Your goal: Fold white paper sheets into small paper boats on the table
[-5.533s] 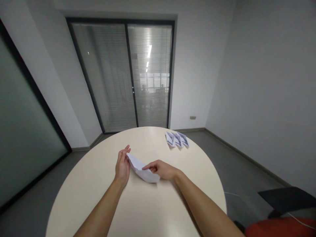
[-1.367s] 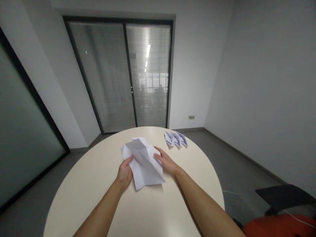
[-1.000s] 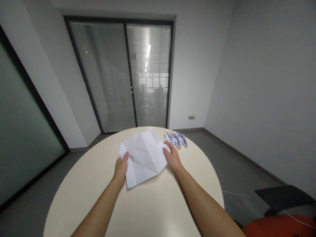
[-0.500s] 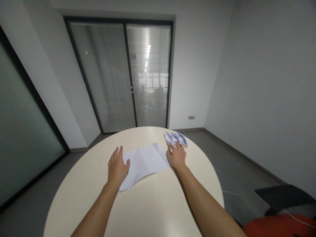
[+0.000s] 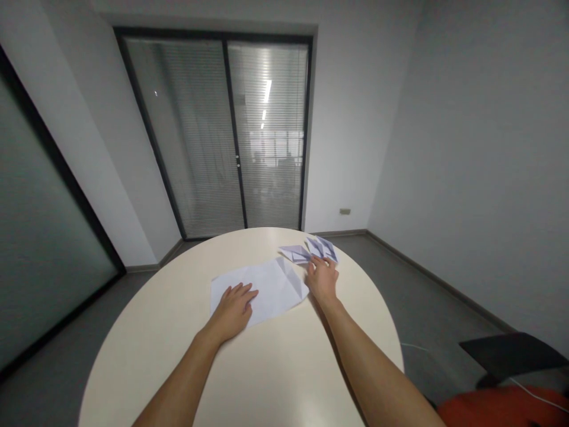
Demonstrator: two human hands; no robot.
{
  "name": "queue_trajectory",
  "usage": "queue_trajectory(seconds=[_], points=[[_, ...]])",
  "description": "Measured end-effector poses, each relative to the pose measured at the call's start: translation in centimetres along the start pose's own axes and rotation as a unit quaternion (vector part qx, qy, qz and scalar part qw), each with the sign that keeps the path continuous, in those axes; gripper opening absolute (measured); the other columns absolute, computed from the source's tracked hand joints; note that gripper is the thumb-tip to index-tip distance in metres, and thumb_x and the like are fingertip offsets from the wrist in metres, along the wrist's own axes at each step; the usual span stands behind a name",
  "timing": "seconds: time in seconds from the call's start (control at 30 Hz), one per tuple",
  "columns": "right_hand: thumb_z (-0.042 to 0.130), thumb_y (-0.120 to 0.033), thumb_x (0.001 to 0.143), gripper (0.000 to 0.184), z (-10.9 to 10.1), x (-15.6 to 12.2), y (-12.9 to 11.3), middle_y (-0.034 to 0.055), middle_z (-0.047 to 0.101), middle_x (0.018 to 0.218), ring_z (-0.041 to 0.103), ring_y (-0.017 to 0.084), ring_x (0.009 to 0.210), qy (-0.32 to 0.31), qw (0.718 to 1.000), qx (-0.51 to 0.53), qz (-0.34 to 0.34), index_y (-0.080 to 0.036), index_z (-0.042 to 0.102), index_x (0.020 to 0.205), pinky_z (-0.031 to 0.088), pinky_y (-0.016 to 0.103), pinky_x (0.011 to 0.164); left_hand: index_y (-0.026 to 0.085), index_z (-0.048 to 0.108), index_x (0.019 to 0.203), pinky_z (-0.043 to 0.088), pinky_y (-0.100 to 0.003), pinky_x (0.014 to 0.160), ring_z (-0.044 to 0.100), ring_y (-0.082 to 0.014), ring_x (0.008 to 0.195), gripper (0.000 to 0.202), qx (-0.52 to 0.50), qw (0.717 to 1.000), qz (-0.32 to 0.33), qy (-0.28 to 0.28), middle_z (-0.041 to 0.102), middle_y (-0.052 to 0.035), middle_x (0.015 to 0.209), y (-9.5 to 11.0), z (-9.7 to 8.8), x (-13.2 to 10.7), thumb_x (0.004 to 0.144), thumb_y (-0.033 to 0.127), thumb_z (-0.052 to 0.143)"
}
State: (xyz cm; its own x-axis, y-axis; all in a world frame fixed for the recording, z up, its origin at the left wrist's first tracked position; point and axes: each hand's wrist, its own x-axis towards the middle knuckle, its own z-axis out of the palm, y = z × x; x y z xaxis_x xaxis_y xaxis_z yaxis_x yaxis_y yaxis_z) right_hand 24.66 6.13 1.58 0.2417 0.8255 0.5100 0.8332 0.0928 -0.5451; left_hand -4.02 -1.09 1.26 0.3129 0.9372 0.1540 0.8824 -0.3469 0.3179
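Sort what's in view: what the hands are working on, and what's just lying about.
In hand:
- creased white sheet, under the flat left hand
- folded paper pieces, at the fingertips of the right hand

Lying about:
- black chair
- red seat
- round table, which only carries the paper

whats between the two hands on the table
In the head view, the unfolded creased sheet lies flat between them; the left hand rests on its left part, and the right hand is at its right edge.
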Motion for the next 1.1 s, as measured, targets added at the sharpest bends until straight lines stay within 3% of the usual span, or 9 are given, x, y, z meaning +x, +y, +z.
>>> queue_trajectory(seconds=[0.13, 0.23, 0.37, 0.43, 0.5, 0.63, 0.87, 0.97, 1.1], points=[[0.048, -0.036, 0.096, 0.036, -0.3, 0.2, -0.8, 0.0103, 0.075, 0.118, 0.066, 0.027, 0.112, 0.034, 0.983, 0.183, -0.010, -0.019, 0.076, 0.111, 0.049, 0.041, 0.101, 0.014, 0.037, 0.154, 0.036, -0.050, 0.118, 0.049, -0.0310, 0.140, 0.065, -0.105, 0.984, -0.061, 0.128, 0.047, -0.0182, 0.155, 0.2, 0.6, 0.8, 0.095, 0.036, 0.052], [0.054, -0.043, 0.093, 0.035, -0.4, -0.1, -1.7, 0.0116, 0.076, 0.114, 0.069, 0.028, 0.107, 0.013, 0.958, 0.284, -0.032, -0.019, 0.077, 0.105, 0.055, 0.041, 0.090, 0.021, 0.021, 0.159, 0.047, -0.046, 0.109, 0.058, -0.0293, 0.132, 0.078, -0.244, 0.941, -0.117, 0.205, 0.042, -0.0191, 0.157, 0.5, 0.9, 1.5, 0.095, 0.049, 0.056], [0.060, -0.038, 0.088, 0.028, -0.1, -0.8, -2.8, 0.0106, 0.077, 0.109, 0.071, 0.027, 0.100, -0.035, 0.932, 0.356, -0.056, -0.020, 0.077, 0.101, 0.057, 0.042, 0.087, 0.026, 0.014, 0.160, 0.054, -0.040, 0.099, 0.065, -0.0255, 0.121, 0.089, -0.380, 0.886, -0.104, 0.245, 0.040, -0.0203, 0.158, 0.8, 0.9, 2.1, 0.090, 0.048, 0.065], [0.061, -0.034, 0.085, 0.024, 0.1, -1.1, -3.1, 0.0092, 0.078, 0.106, 0.071, 0.026, 0.098, -0.057, 0.922, 0.375, -0.071, -0.021, 0.077, 0.097, 0.056, 0.042, 0.090, 0.026, 0.021, 0.158, 0.055, -0.040, 0.096, 0.068, -0.0252, 0.115, 0.087, -0.392, 0.878, -0.103, 0.253, 0.045, -0.0199, 0.155, 1.0, 0.8, 2.2, 0.087, 0.044, 0.069], [0.061, -0.031, 0.084, 0.021, 0.2, -1.4, -3.3, 0.0080, 0.078, 0.102, 0.071, 0.024, 0.094, -0.076, 0.919, 0.378, -0.085, -0.021, 0.076, 0.095, 0.056, 0.040, 0.089, 0.021, 0.042, 0.148, 0.055, -0.040, 0.094, 0.070, -0.0248, 0.108, 0.068, -0.384, 0.881, -0.108, 0.254, 0.056, -0.0185, 0.146, 1.1, 0.6, 2.2, 0.088, 0.041, 0.066], [0.062, -0.029, 0.085, 0.018, -0.4, -1.6, -3.6, 0.0062, 0.076, 0.097, 0.069, 0.022, 0.085, -0.084, 0.936, 0.322, -0.114, -0.021, 0.073, 0.097, 0.055, 0.036, 0.082, 0.018, 0.072, 0.107, 0.052, -0.038, 0.095, 0.070, -0.0261, 0.102, 0.035, -0.307, 0.919, -0.087, 0.232, 0.076, -0.0120, 0.112, 1.5, -0.3, 1.8, 0.092, 0.044, 0.053], [0.058, -0.033, 0.092, 0.019, -1.8, -1.7, -4.0, 0.0035, 0.077, 0.095, 0.069, 0.021, 0.084, -0.111, 0.951, 0.233, -0.171, -0.025, 0.075, 0.095, 0.052, 0.034, 0.082, 0.021, 0.072, 0.090, 0.050, -0.034, 0.084, 0.070, -0.0257, 0.090, 0.038, -0.207, 0.935, -0.150, 0.246, 0.078, -0.0085, 0.097, 1.7, -1.2, 1.4, 0.094, 0.046, 0.044], [0.057, -0.040, 0.094, 0.021, -1.7, -1.8, -4.1, 0.0030, 0.077, 0.095, 0.070, 0.021, 0.083, -0.116, 0.943, 0.275, -0.147, -0.026, 0.072, 0.099, 0.053, 0.033, 0.080, 0.021, 0.070, 0.087, 0.050, -0.033, 0.083, 0.069, -0.0262, 0.091, 0.039, -0.220, 0.926, -0.161, 0.261, 0.077, -0.0087, 0.096, 1.0, -1.0, 1.6, 0.092, 0.049, 0.044], [0.056, -0.041, 0.095, 0.020, -1.2, -2.1, -4.4, 0.0082, 0.074, 0.117, 0.070, 0.022, 0.102, -0.133, 0.904, 0.384, -0.133, -0.024, 0.066, 0.100, 0.052, 0.035, 0.089, 0.019, 0.068, 0.082, 0.052, -0.034, 0.077, 0.069, -0.0263, 0.084, 0.042, -0.276, 0.905, -0.176, 0.273, 0.075, -0.0100, 0.088, -0.2, -0.3, 2.2, 0.089, 0.054, 0.045]])
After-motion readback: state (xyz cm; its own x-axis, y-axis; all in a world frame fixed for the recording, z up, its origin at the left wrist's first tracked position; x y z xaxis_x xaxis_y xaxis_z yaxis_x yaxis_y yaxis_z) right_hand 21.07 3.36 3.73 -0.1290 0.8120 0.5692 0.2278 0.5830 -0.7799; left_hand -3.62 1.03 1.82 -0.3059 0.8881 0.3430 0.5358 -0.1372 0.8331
